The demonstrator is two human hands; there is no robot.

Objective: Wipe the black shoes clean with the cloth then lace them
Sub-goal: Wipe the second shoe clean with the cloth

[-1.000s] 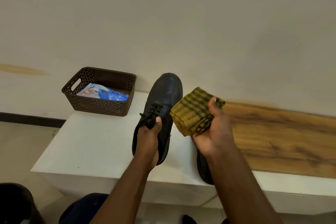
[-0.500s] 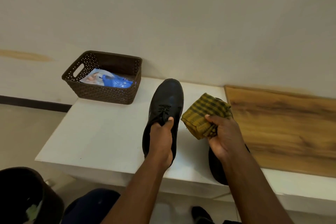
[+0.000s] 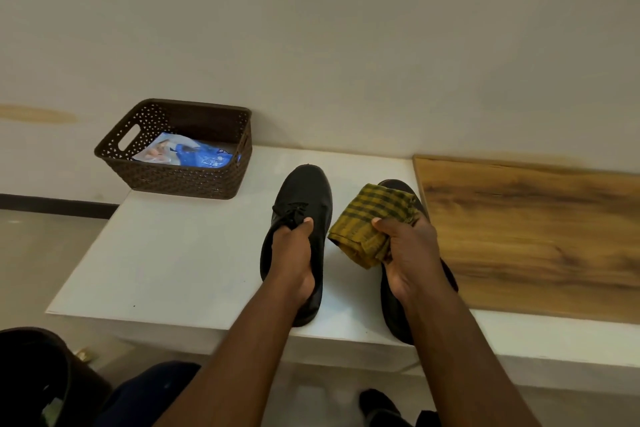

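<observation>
A black shoe (image 3: 304, 194) lies on the white table (image 3: 173, 260), toe pointing to the wall, black lace at its throat. My left hand (image 3: 294, 253) grips it around the opening, thumb by the lace. A second black shoe (image 3: 398, 185) lies to its right, mostly hidden behind the cloth and my arm. My right hand (image 3: 408, 253) holds a folded yellow-and-dark checked cloth (image 3: 370, 222) just above that second shoe.
A brown perforated basket (image 3: 180, 180) with a blue-and-white packet (image 3: 194, 154) stands at the table's back left. A wooden board (image 3: 533, 232) covers the right side. The wall rises right behind. A dark bin (image 3: 31, 378) sits at the lower left on the floor.
The left hand has lowered the shoe from a raised tilt down onto the table. The right hand with the cloth has come down over the second shoe.
</observation>
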